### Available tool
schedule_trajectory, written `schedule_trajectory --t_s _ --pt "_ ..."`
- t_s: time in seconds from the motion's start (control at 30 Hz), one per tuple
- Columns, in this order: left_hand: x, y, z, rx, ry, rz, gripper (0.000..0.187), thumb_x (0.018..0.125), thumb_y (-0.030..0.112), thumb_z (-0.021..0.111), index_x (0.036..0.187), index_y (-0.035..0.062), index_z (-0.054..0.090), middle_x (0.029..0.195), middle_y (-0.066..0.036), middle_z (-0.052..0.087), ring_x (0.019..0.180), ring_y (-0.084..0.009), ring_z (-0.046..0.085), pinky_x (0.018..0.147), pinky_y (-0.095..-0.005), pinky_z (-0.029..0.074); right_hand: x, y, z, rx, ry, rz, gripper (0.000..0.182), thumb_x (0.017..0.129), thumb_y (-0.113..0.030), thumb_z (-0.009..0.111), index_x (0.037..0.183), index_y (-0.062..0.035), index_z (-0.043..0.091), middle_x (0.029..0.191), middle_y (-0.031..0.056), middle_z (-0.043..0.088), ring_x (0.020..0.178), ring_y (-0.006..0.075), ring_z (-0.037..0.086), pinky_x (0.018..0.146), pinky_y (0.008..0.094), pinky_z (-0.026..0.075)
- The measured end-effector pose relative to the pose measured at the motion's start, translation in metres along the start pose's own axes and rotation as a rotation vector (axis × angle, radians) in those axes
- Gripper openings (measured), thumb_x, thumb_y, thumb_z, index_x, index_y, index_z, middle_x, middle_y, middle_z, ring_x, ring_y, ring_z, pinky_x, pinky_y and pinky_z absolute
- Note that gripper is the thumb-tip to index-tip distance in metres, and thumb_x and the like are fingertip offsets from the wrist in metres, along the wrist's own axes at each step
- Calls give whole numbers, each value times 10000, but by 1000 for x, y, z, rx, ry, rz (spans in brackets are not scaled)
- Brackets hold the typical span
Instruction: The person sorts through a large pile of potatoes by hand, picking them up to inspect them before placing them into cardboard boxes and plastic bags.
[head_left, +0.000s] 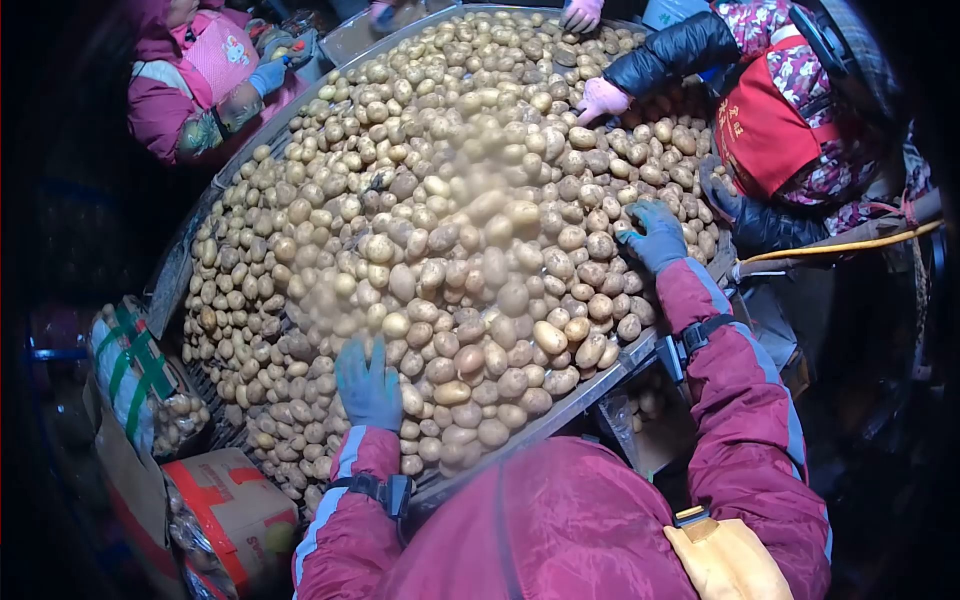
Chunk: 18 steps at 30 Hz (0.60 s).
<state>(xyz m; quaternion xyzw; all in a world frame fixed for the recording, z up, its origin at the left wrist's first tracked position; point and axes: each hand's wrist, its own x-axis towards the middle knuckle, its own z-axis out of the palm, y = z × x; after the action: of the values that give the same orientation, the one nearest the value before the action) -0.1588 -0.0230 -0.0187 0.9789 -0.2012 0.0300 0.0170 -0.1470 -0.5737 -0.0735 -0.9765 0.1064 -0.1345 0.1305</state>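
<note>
A thick heap of potatoes, mostly round and tan with some soil on them, covers a large metal-edged table. My left hand, in a blue-grey glove, lies on the potatoes near the front edge with its fingers spread. Farther to the right, my right hand, gloved alike, reaches over the heap. Its fingers are apart and slightly bent, touching potatoes. I make out nothing held in either hand. A blurred patch over the middle of the view hides some potatoes.
A co-worker in a red apron leans in at right, a pink-gloved hand on the potatoes. Another person in pink stands at far left. A carton and a bag of potatoes stand at lower left. A yellow cable runs at right.
</note>
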Motion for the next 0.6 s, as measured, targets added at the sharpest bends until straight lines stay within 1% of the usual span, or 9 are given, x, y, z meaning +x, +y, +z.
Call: schedule_trajectory --t_s 0.07,0.2,0.33,0.37,0.43,0.47,0.5,0.57,0.6 --pt "-2 -3 3 -20 -7 -13 620 889 234 613 1490 143 492 1535 -183 413 1431 -378 358 1199 -527 247 1 -9 -11 42 -52 134 348 809 -223 762 1120 -83 694 1175 140 674 1129 326 612 965 410 483" --pt "-4 -6 4 -40 -10 -14 628 893 245 621 1500 164 486 1543 -181 408 1446 -382 341 1207 -527 238 -22 -41 -6 289 228 48 317 865 -187 732 1148 -51 684 1121 158 682 1026 327 649 912 410 509" --pt "-7 -7 6 -26 63 11 581 881 243 617 1449 149 541 1492 -171 431 1390 -399 375 1155 -541 292 -46 -82 -8 530 86 227 363 881 -217 711 1185 -23 665 1098 170 691 968 301 674 862 395 533" --pt "-6 -7 8 -19 73 12 578 877 246 621 1442 151 549 1491 -169 432 1387 -398 379 1151 -543 296 -55 -87 -1 508 68 262 350 880 -241 695 1162 -35 671 1094 186 686 968 321 667 873 412 526" --pt "-6 -8 10 -23 19 -18 602 886 250 627 1473 173 519 1531 -172 415 1432 -390 350 1188 -533 260 -67 -112 -2 505 91 151 314 873 -242 677 1116 -43 672 1061 191 675 944 358 654 859 435 521" --pt "-8 -9 10 -22 -12 -37 615 890 252 630 1488 184 504 1551 -174 407 1455 -386 335 1207 -528 243 -75 -124 -5 485 -12 151 265 866 -221 671 1067 -47 669 1023 186 666 938 387 640 859 448 514" --pt "-10 -10 11 -16 -8 -36 613 889 254 630 1486 183 506 1551 -173 407 1455 -386 336 1208 -528 242 -78 -137 -8 339 143 -60 237 865 -206 671 1042 -48 669 986 168 662 926 387 633 854 454 508" --pt "-9 -10 15 -4 6 -38 609 888 258 630 1481 183 512 1553 -172 407 1454 -386 337 1209 -530 241 -85 -135 -3 365 -4 7 346 876 -204 741 1191 -73 687 1181 157 693 1107 305 664 980 385 514" --pt "-9 -11 17 10 4 -42 616 889 264 627 1487 186 503 1562 -167 400 1459 -378 334 1212 -531 235 -81 -140 -3 420 10 24 319 872 -205 726 1157 -68 689 1144 159 691 1071 324 660 954 402 513"
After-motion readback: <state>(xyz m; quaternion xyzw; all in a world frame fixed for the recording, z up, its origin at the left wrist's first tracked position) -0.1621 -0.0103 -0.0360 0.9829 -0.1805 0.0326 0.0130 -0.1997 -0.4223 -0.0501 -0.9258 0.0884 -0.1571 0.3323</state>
